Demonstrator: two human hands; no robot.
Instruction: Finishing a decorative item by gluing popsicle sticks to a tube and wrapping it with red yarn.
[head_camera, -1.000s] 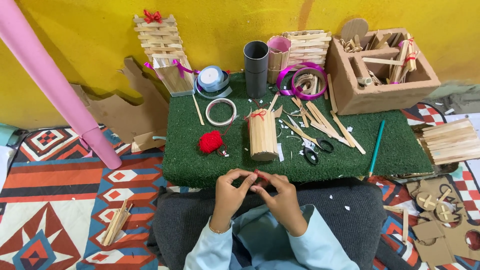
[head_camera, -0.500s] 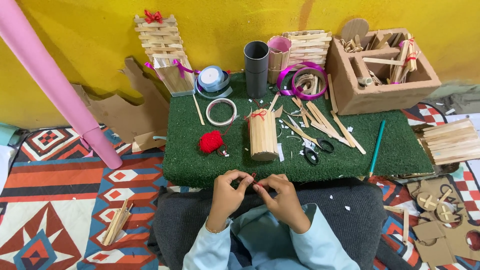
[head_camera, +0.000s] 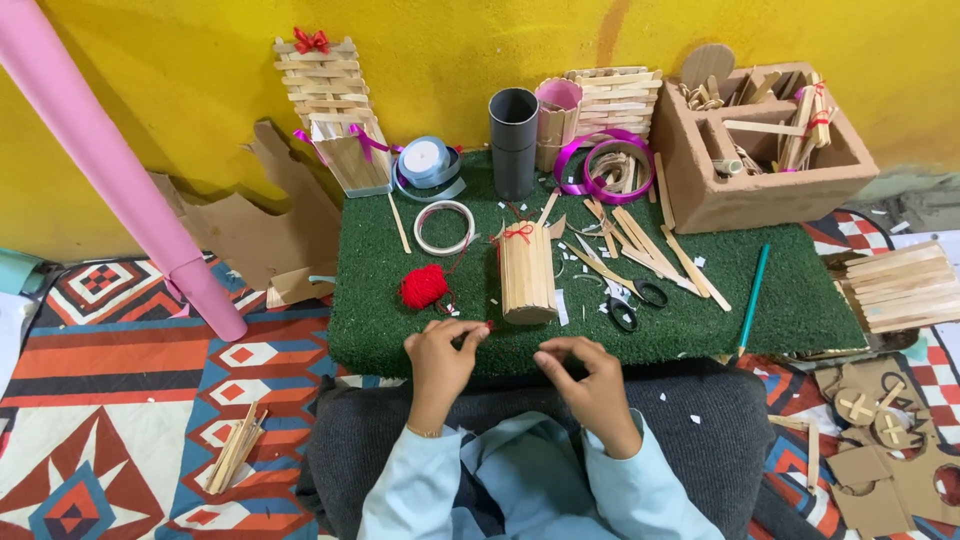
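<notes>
Head view of a person seated at a low board covered in green artificial turf (head_camera: 400, 300), both hands at its near edge. The left hand (head_camera: 440, 355) pinches a small red piece of thread (head_camera: 488, 325) between thumb and forefinger; the right hand (head_camera: 590, 375) is curled with fingertips drawn together, and whether it grips anything cannot be told. The two hands sit close but apart. Just beyond the pinch lies a cylinder of pale wooden sticks tied with a red bow (head_camera: 527, 270), on its side; beyond and left of the pinch rests a ball of red yarn (head_camera: 424, 286). Beyond the right hand lie black-handled scissors (head_camera: 630, 300) among loose flat wooden sticks (head_camera: 650, 245). Farther right, a teal pencil (head_camera: 752, 295) lies on the turf.
</notes>
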